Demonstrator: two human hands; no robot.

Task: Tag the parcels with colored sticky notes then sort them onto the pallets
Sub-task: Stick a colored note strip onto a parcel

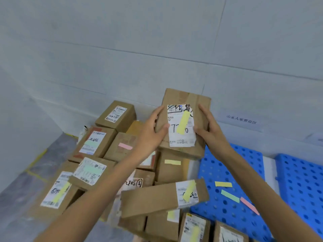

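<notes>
I hold a flat brown cardboard parcel (199, 109) up in front of me, above a heap of parcels (152, 196). Its white shipping label carries a yellow sticky note (183, 123). My left hand (151, 131) grips the parcel's left edge, thumb on the label. My right hand (210, 132) grips its right edge. Many parcels in the heap bear yellow, green or pink notes. A blue perforated pallet (225, 212) lies to the right, with three loose notes on it: yellow (223, 184), green (230, 196) and pink (249, 205).
A second blue pallet (300, 182) lies further right, with a gap between the two. Grey-white walls close the corner behind the heap. A wall sign (241, 119) hangs at the right. Grey floor with yellow tape lines (35, 161) runs along the left.
</notes>
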